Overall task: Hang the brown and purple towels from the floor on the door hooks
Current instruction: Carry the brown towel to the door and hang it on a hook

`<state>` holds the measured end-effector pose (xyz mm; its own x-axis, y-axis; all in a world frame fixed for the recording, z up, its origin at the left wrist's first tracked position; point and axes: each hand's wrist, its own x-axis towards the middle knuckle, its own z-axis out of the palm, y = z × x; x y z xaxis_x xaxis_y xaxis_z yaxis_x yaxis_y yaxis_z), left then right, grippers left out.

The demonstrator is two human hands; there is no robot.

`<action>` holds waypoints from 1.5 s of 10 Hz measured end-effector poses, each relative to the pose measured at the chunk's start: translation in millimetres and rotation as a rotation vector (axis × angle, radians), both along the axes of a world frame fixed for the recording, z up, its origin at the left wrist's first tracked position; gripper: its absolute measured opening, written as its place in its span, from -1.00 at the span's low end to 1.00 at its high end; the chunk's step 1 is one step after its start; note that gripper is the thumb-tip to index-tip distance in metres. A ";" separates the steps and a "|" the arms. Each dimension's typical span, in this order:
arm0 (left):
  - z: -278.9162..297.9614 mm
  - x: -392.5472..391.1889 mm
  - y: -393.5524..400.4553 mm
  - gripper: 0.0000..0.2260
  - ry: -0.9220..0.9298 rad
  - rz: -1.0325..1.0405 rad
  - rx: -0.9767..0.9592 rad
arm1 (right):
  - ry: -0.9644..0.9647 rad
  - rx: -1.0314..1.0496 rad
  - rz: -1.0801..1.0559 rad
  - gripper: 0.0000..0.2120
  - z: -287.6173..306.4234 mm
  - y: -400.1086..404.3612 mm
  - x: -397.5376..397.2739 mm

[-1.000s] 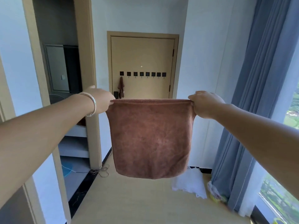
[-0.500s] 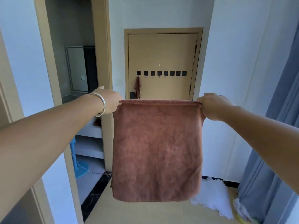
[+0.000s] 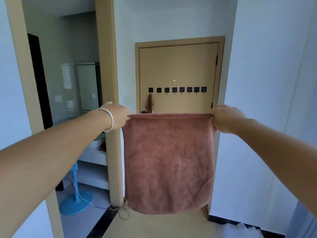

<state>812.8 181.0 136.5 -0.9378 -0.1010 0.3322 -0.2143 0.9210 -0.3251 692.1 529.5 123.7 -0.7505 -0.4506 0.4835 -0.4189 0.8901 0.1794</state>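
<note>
The door (image 3: 178,66) ahead carries a row of hooks (image 3: 177,89), the leftmost already holding a small cloth (image 3: 149,104), the others bare. The brown towel (image 3: 169,162) hangs spread flat in the air, likely to keep it untangled for hanging; the left hand (image 3: 118,115) and right hand (image 3: 226,118) each pinch a top corner. Nothing visibly blocks the way, though a fan (image 3: 75,200) stands aside left; no purple towel shows.

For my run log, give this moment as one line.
left hand: grips brown towel | right hand: grips it | door hooks: ahead
</note>
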 end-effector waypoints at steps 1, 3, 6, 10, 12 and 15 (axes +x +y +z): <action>0.6 -32.8 -2.6 -0.76 -0.042 0.018 -0.003 | 0.013 -0.003 0.000 -0.78 -2.1 -4.2 -37.7; -14.6 -103.6 -26.2 -0.78 -0.060 0.052 -0.123 | -0.003 0.015 0.021 -0.80 -10.2 -26.2 -106.6; -22.4 -223.8 -96.9 -0.77 -0.043 -0.020 -0.117 | -0.010 0.061 0.015 -0.81 -17.8 -88.9 -221.7; -15.9 -385.0 -216.2 -0.73 -0.022 -0.027 -0.207 | 0.002 0.060 0.005 -0.83 -0.4 -209.1 -378.7; -30.7 -451.9 -253.9 -0.81 -0.028 -0.011 -0.165 | -0.040 0.063 -0.004 -0.78 -12.8 -245.7 -442.7; -42.2 -570.6 -297.8 -0.80 -0.057 0.009 -0.142 | -0.088 0.060 0.006 -0.75 -19.7 -290.3 -569.8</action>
